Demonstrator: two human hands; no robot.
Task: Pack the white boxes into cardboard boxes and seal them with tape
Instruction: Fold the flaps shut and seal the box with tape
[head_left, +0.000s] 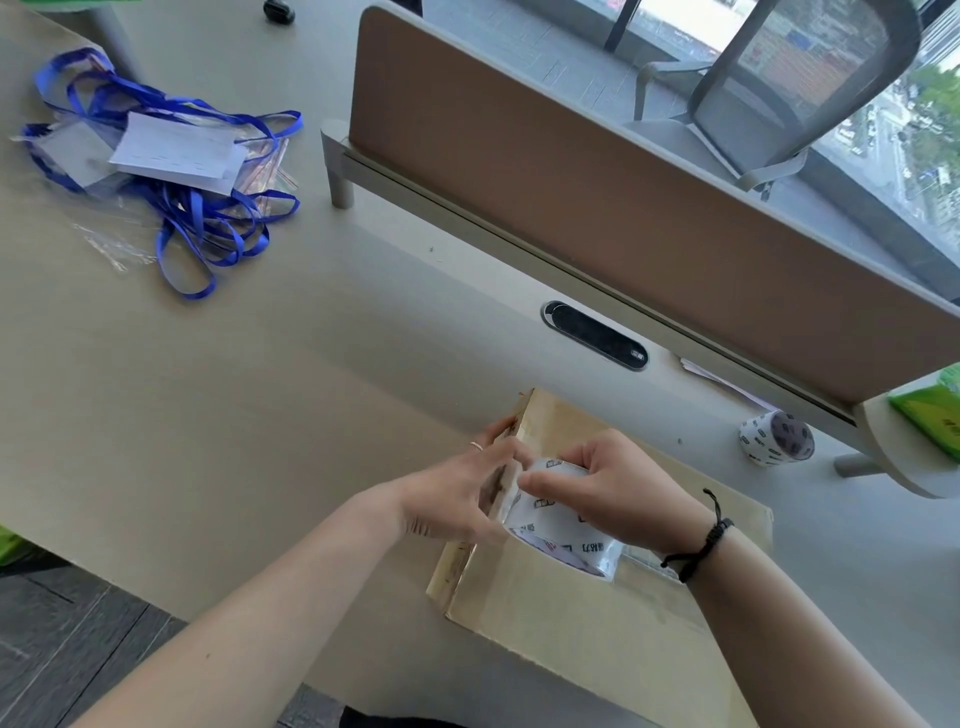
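A closed cardboard box (597, 618) lies on the desk near its front edge. My right hand (618, 493) grips a roll of printed white tape (561, 525) held on the box's top at its left edge. My left hand (457, 499) is at the box's left side, its fingers pinching at the tape end by that edge. A strip of clear tape (647, 558) runs across the box top to the right of the roll. No white boxes are in view.
A second tape roll (776, 436) stands on the desk to the right. Blue lanyards with badge sleeves and paper (156, 161) lie at the far left. A brown divider panel (597, 197) borders the desk's back, with a green pack (930, 410) at the right.
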